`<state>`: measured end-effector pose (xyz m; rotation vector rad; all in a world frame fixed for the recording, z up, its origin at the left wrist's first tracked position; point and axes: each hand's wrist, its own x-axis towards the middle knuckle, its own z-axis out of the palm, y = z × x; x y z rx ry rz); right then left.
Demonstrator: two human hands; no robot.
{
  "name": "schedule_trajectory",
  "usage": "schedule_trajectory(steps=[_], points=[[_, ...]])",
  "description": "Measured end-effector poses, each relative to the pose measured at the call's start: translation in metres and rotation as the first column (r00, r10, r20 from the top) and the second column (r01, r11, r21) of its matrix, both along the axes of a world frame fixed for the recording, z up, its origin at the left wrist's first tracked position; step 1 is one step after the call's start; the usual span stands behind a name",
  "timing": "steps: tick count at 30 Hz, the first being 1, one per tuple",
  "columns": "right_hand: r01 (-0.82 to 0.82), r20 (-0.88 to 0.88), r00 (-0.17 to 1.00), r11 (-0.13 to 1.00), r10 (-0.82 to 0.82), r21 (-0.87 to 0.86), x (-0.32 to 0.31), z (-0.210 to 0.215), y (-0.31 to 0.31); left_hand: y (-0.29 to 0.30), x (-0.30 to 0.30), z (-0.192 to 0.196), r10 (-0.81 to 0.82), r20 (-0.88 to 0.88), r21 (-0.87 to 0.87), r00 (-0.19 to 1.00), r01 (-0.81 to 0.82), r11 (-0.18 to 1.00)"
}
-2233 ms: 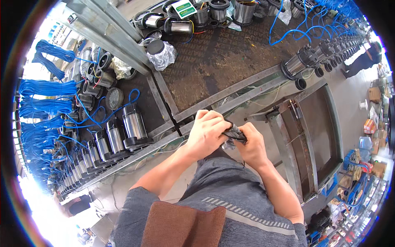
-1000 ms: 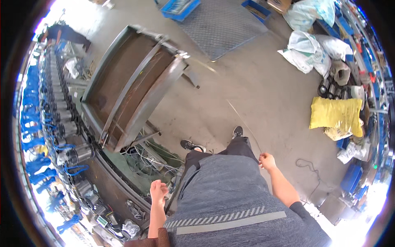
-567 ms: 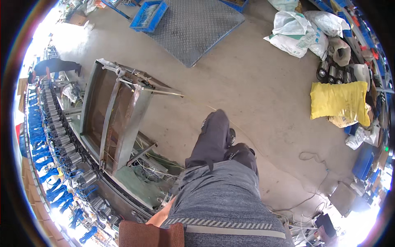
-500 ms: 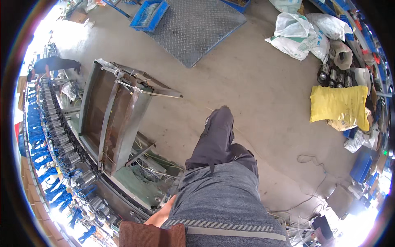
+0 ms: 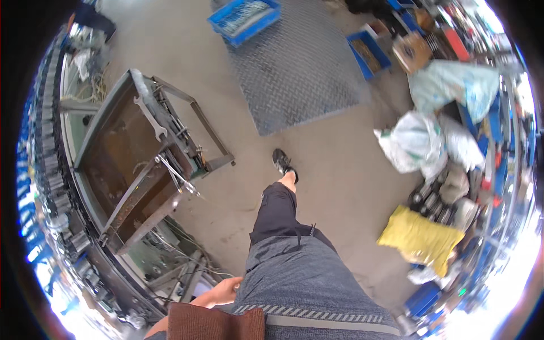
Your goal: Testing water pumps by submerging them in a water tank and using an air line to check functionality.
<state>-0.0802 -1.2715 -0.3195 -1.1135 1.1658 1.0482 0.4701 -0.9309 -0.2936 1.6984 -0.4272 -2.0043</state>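
Note:
My left hand [image 5: 220, 291] hangs low beside my grey shirt [image 5: 300, 283], fingers loosely curled, their tips hidden against the cloth; nothing shows in it. My right hand is out of the picture. One leg in dark shorts steps forward, its black shoe [image 5: 281, 161] on the concrete floor. To my left stands a rusty metal frame cart [image 5: 122, 164] with a spanner [image 5: 151, 118] lying on its top rail and thin rods sticking out from it.
A steel chequer plate [image 5: 297, 62] lies ahead with blue crates [image 5: 243, 17] at its far edge. White sacks [image 5: 419, 144] and a yellow sack [image 5: 419, 238] pile up on the right. A bench with rows of metal cylinders [image 5: 51, 187] curves along the left.
I have turned away from the bench, where both hands held a small dark part. The view has swung over the floor, and my leg has stepped forward past the cart.

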Motion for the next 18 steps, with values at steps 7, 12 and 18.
schedule_trajectory(steps=[7, 12, 18], points=[[-0.294, 0.027, 0.956, 0.956, 0.293, 0.025, 0.206, 0.034, -0.153, -0.019, -0.028, -0.034, 0.289, 0.008, -0.117, 0.957, -0.287, 0.951], [-0.425, 0.092, 0.903, 0.904, 0.420, 0.053, 0.273, 0.048, -0.267, -0.091, -0.056, -0.037, 0.609, -0.080, -0.050, 0.789, -0.613, 0.788], [-0.602, 0.228, 0.792, 0.786, 0.566, 0.140, 0.376, 0.032, -0.354, -0.200, -0.030, 0.022, 0.738, 0.164, -0.032, 0.655, -0.744, 0.667]])
